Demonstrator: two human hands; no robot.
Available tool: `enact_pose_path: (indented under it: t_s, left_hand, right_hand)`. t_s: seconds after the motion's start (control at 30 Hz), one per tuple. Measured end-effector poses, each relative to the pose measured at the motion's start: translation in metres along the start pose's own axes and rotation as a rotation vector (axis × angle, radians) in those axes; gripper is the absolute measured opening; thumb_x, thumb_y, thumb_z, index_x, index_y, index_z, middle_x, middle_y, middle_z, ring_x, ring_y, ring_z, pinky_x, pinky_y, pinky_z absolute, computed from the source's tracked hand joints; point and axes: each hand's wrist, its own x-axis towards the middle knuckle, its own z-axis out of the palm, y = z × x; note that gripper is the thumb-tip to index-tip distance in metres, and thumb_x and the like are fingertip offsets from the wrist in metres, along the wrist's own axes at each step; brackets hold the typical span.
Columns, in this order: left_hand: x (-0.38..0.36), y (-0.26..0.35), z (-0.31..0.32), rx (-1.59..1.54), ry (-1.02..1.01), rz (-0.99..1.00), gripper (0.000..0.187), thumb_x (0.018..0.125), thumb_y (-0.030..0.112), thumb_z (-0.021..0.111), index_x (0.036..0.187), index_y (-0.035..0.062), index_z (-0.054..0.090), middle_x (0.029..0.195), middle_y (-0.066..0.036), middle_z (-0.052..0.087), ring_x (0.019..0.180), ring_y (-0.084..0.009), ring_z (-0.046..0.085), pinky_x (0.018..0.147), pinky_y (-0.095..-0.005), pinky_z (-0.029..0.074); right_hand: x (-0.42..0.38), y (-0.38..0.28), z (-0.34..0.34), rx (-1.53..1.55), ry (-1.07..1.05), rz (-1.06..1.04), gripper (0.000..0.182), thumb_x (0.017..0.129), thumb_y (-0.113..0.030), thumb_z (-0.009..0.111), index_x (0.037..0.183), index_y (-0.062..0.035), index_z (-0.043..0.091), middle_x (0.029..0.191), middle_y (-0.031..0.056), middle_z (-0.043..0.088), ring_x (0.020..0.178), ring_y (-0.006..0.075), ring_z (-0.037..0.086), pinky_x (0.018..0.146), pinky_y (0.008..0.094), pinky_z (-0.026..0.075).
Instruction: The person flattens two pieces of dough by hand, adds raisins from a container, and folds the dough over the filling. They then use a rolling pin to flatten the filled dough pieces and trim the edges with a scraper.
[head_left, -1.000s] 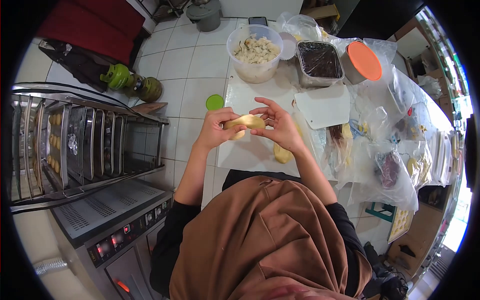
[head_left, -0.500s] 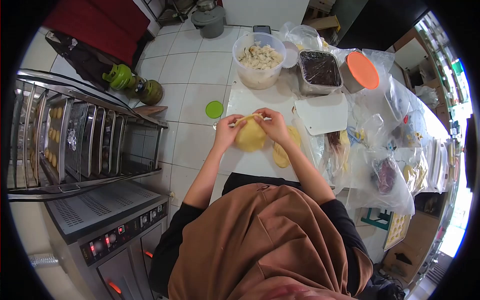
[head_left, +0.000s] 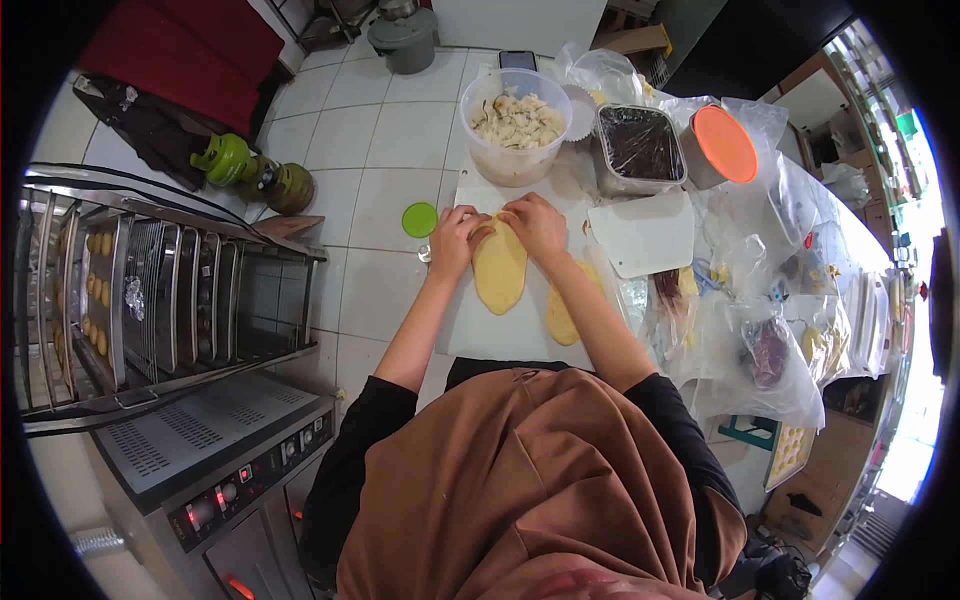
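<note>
A flat yellow oval of dough (head_left: 499,276) lies lengthwise on the white work board (head_left: 460,325). Its far end is between my two hands. My left hand (head_left: 455,240) grips that end from the left, fingers curled and thumb against the dough. From the right, my right hand (head_left: 537,227) pinches the same far edge. Both sets of fingertips partly hide it. A second flattened piece of dough (head_left: 562,318) rests beside it, partly covered by my right forearm. Just beyond my hands stands a clear tub (head_left: 508,165) of pale shredded filling.
Behind on the right are a dark-filled box under plastic wrap (head_left: 640,150), an orange-lidded container (head_left: 724,145) and a white scraper sheet (head_left: 645,232). Plastic bags (head_left: 775,350) crowd the right side. A tray rack (head_left: 170,290) and oven (head_left: 215,440) stand left.
The dough went from a rounder, lifted shape to a longer oval lying on the board. Both hands moved slightly away from me, still at its far edge.
</note>
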Motion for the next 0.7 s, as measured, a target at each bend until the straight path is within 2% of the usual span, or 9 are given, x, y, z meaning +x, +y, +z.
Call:
enact_pose_path:
  t_s: [0.07,0.17,0.27,0.33,0.37,0.43,0.53,0.63,0.7]
  left_hand:
    - [-0.001,-0.011,0.004,0.036,-0.022,0.088,0.027,0.072,0.034,0.068,0.095,0.0199,0.07,0.115,-0.001,0.058,0.105,-0.0216,0.05,0.084,-0.0384,0.041]
    - [0.0,0.002,-0.01,0.242,-0.107,0.062,0.037,0.078,0.039,0.061,0.109,0.0194,0.066,0.131,-0.003,0.048,0.117,-0.0235,0.042,0.096,-0.0474,0.029]
    - [-0.008,0.015,-0.006,0.247,-0.12,-0.007,0.047,0.085,0.032,0.056,0.129,0.0166,0.05,0.142,-0.006,0.034,0.126,-0.0269,0.035,0.102,-0.055,0.02]
    - [-0.017,0.021,0.005,0.043,-0.172,0.073,0.053,0.089,0.03,0.05,0.137,0.0158,0.035,0.145,-0.005,0.03,0.131,-0.0261,0.029,0.104,-0.0578,0.015]
    - [-0.021,0.022,0.009,-0.058,-0.197,0.113,0.056,0.09,0.029,0.047,0.142,0.0154,0.028,0.146,-0.004,0.027,0.134,-0.0257,0.026,0.105,-0.0592,0.012]
    - [-0.028,0.023,0.01,0.065,-0.279,0.077,0.057,0.091,0.03,0.044,0.143,0.0179,0.025,0.148,-0.002,0.025,0.136,-0.0247,0.022,0.104,-0.0628,0.007]
    - [-0.03,0.028,0.003,0.237,-0.337,0.012,0.058,0.091,0.035,0.043,0.143,0.0202,0.023,0.148,0.0,0.023,0.137,-0.0263,0.02,0.101,-0.0679,0.002]
    - [-0.032,0.037,0.0,0.318,-0.317,-0.05,0.059,0.09,0.04,0.044,0.143,0.0217,0.025,0.149,-0.001,0.022,0.137,-0.0289,0.019,0.098,-0.0711,0.001]
    - [-0.03,0.05,-0.007,0.339,-0.263,-0.07,0.058,0.089,0.04,0.045,0.141,0.0205,0.029,0.149,-0.004,0.022,0.137,-0.031,0.019,0.099,-0.0698,0.002]
  right_hand:
    - [0.002,0.003,0.004,-0.011,0.027,-0.024,0.015,0.073,-0.027,0.069,0.081,-0.0149,0.071,0.083,0.0034,0.063,0.081,0.0238,0.059,0.07,0.0354,0.045]
    - [0.005,0.009,0.008,-0.045,0.047,-0.062,0.015,0.072,-0.029,0.07,0.079,-0.0156,0.072,0.087,0.0015,0.063,0.086,0.0222,0.057,0.078,0.037,0.042]
    - [0.008,0.006,0.005,-0.044,-0.003,-0.003,0.015,0.073,-0.029,0.069,0.08,-0.0166,0.073,0.089,0.001,0.064,0.087,0.022,0.056,0.082,0.0388,0.038]
    - [0.016,0.007,0.004,-0.01,-0.038,0.052,0.015,0.073,-0.029,0.069,0.081,-0.017,0.073,0.088,0.0014,0.065,0.087,0.0219,0.056,0.083,0.0394,0.037]
    - [0.019,0.007,0.003,-0.004,-0.086,0.07,0.016,0.074,-0.027,0.068,0.084,-0.0152,0.072,0.09,0.003,0.065,0.086,0.0229,0.057,0.08,0.0375,0.04]
    - [0.024,0.009,0.002,0.009,-0.181,0.102,0.019,0.076,-0.025,0.067,0.089,-0.0116,0.071,0.092,0.0063,0.066,0.084,0.0249,0.06,0.075,0.0337,0.047]
    - [0.014,0.015,0.0,0.097,-0.125,0.043,0.018,0.078,-0.023,0.066,0.089,-0.0098,0.07,0.086,0.0081,0.066,0.086,0.0243,0.057,0.08,0.0384,0.04]
    - [-0.024,0.022,-0.05,0.28,0.171,0.027,0.018,0.079,-0.018,0.065,0.092,-0.0054,0.069,0.087,0.0127,0.065,0.084,0.0271,0.056,0.077,0.0385,0.043]
    - [-0.061,0.031,-0.093,0.097,0.286,0.047,0.02,0.077,-0.016,0.067,0.091,-0.0031,0.066,0.087,0.0132,0.064,0.086,0.0294,0.056,0.075,0.0394,0.045]
